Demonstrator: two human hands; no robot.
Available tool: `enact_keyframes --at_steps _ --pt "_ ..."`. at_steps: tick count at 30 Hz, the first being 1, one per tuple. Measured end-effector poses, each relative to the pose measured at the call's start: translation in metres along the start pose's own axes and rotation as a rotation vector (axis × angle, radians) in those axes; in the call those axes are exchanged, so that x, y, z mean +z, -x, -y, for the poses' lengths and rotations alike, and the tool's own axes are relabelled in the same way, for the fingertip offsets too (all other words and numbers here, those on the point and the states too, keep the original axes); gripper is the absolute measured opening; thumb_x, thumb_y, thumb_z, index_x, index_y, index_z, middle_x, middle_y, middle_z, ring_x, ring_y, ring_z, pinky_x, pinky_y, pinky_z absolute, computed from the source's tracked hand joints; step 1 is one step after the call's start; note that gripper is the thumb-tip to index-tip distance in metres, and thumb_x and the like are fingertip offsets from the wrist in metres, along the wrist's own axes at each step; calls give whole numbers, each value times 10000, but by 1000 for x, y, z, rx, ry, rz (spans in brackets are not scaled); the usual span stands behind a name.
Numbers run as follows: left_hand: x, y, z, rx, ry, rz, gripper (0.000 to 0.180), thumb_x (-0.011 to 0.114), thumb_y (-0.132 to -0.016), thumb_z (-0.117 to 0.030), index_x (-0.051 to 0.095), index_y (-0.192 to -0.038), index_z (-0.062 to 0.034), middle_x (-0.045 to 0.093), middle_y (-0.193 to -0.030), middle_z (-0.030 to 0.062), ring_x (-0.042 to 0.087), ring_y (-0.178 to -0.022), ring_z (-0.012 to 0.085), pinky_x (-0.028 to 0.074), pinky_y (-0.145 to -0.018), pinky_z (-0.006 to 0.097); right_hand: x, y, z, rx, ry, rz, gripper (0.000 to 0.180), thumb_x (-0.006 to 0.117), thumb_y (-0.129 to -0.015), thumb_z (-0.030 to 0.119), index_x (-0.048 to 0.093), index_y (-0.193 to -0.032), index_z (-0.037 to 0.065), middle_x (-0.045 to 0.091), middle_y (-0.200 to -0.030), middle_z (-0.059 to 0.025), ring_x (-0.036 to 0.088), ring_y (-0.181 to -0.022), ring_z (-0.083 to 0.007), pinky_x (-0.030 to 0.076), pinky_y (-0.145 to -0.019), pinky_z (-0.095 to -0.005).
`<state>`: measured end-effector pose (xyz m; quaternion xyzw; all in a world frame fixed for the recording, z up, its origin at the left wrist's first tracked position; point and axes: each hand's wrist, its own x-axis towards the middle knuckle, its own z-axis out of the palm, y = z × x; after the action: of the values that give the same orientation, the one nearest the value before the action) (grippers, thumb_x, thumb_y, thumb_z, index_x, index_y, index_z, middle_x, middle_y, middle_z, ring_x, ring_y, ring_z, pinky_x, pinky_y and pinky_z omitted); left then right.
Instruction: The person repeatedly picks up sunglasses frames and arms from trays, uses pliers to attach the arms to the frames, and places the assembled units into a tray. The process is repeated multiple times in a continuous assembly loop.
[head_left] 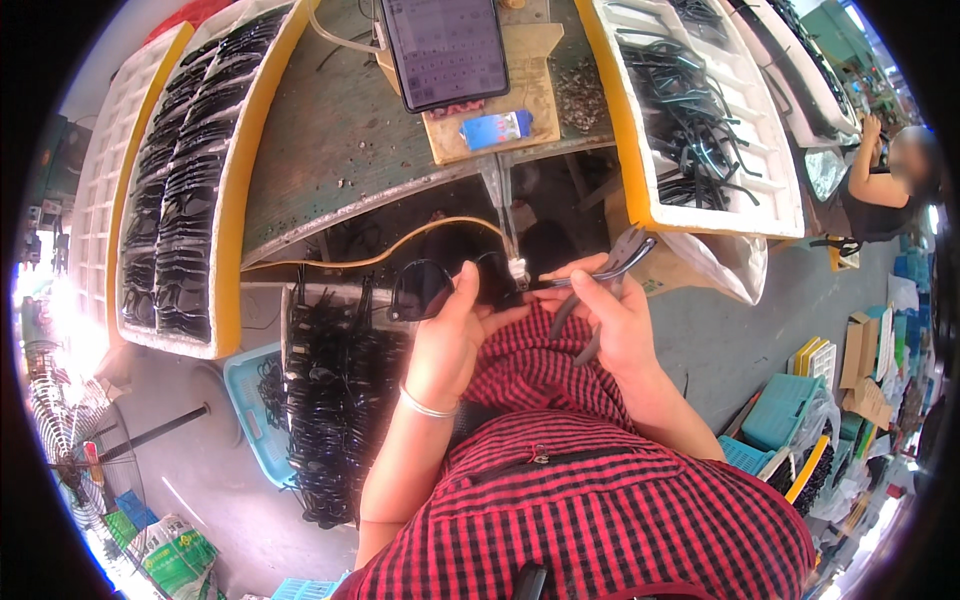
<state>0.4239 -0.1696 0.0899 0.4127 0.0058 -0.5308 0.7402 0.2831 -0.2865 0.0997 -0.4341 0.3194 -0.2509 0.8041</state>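
My left hand (455, 325) is closed on the front of a pair of sunglasses with dark lenses (424, 286), its thumb upright by the lenses. Closed too, my right hand (615, 315) pinches a black glasses temple (632, 262), whose inner end meets the frame's right side. Pliers with grey handles (588, 345) are tucked in the same palm. The tip of a slim metal fixture (517, 268) stands right at the joint between frame and temple. Fingers partly cover the joint, so I cannot tell whether the temple is attached.
Ahead is a worn workbench (330, 165) with a phone (445, 55) and a small blue box (496, 129). A tray of dark lensed frames (228, 200) stands left, a tray of temples (632, 150) right. Bundled black temples (340, 400) sit by my left arm, near a fan (75, 410).
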Motion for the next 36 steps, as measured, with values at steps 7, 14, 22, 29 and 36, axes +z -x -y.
enact_keyframes --at_steps 7,14,22,29,36 --pt "4 2 -1 24 3 16 297 462 -1025 -260 601 -1132 -21 667 -1095 119 651 -1001 249 553 -883 473 -2 0 0 15 -44 -13 159 567 -965 120 596 -1043 -16 685 -1001 -171 698 -918 -262 557 -808 -322" --pt "2 2 0 33 -4 14 322 446 -1029 -277 596 -1136 -13 667 -1086 121 650 -1007 246 549 -891 466 -3 0 0 6 -58 6 150 562 -965 108 596 -1043 -16 680 -1009 -174 698 -920 -276 560 -809 -327" --pt "0 0 0 30 4 50 334 444 -1029 -282 585 -1159 -8 660 -1111 140 646 -1022 259 547 -898 463 -6 -1 -2 10 -66 1 132 563 -962 97 593 -1034 -10 676 -1003 -168 699 -919 -284 562 -804 -330" --pt "-5 -1 2 32 18 52 328 439 -1030 -273 593 -1145 -7 669 -1101 137 655 -1012 268 553 -890 470 -6 0 -2 14 -79 4 132 565 -959 95 591 -1035 -10 675 -1011 -174 699 -920 -284 564 -801 -335" --pt "-4 -1 0 25 16 71 331 438 -1031 -278 591 -1148 -9 667 -1110 137 652 -1020 268 551 -895 476 -6 0 -1 27 -78 0 141 567 -957 100 587 -1045 -8 675 -1020 -183 697 -929 -291 562 -805 -335"
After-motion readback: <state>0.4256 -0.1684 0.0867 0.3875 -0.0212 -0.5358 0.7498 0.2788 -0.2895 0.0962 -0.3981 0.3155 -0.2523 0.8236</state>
